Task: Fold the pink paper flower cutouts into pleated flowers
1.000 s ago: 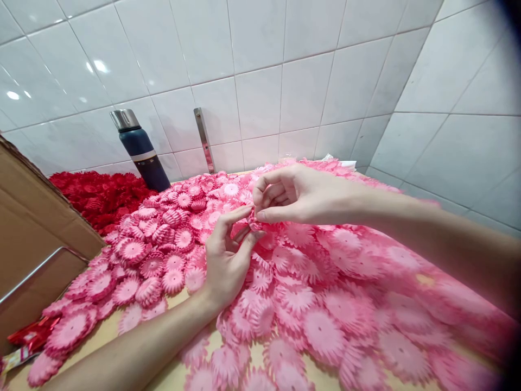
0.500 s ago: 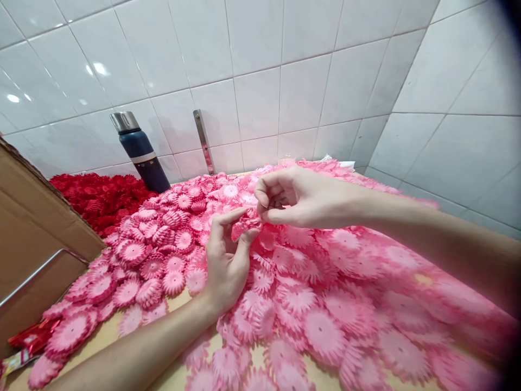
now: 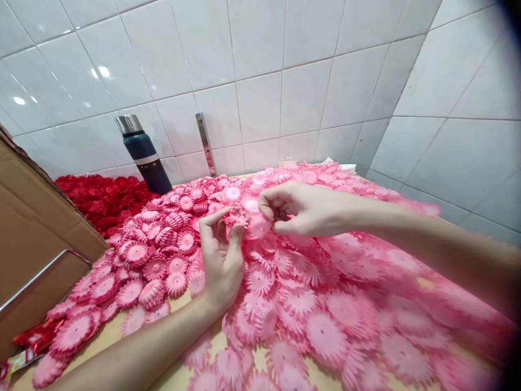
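Observation:
My left hand [image 3: 223, 255] grips a small pink flower piece [image 3: 236, 218] between thumb and fingers, above the heap. To its right, my right hand [image 3: 291, 209] is closed in a pinch, thumb against curled fingers. Whatever it holds is too small to make out. Under and around both hands lies a wide heap of pink scalloped paper-like discs [image 3: 325, 332], many with a small hole at the centre.
A dark blue bottle [image 3: 147, 160] stands at the back left beside a red pile [image 3: 106, 201]. At the left are a cardboard box [image 3: 40, 233] and a red wrapper [image 3: 38, 336]. A metal strip [image 3: 205, 144] rests against the tiled wall [image 3: 260, 103].
My left hand has moved slightly left with the pink piece. My right hand has shifted slightly right and down, widening the gap between them.

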A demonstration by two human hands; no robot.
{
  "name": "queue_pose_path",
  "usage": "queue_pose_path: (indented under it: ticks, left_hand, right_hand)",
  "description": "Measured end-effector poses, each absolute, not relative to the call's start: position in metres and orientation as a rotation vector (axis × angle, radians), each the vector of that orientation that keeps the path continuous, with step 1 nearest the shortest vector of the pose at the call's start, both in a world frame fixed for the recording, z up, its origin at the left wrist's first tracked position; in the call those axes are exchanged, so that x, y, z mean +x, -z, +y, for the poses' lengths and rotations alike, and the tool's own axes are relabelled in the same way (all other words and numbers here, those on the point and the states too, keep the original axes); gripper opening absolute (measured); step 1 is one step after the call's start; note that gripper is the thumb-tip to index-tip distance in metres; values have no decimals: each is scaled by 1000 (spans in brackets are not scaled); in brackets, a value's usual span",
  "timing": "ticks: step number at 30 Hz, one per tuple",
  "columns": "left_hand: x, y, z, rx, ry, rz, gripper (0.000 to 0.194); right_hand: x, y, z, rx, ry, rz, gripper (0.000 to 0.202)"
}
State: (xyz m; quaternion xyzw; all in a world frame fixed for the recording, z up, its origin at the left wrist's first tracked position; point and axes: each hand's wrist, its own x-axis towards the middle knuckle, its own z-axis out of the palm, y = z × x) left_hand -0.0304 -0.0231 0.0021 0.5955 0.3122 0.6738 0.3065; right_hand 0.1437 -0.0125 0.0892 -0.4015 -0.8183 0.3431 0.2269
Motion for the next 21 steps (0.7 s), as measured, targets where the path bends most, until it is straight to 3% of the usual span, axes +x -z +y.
queue_pose_path:
  ticks: [8,21]
  left_hand:
    - [-28,-2,-23,1642,-1754,750,26]
    - [-29,2,-27,1802,-1665,589,38]
  right_hand:
    - [161,-109,-9,-1237,-800,-2210,4]
    - [154,-113,-22,-1164,-714,-2134,20]
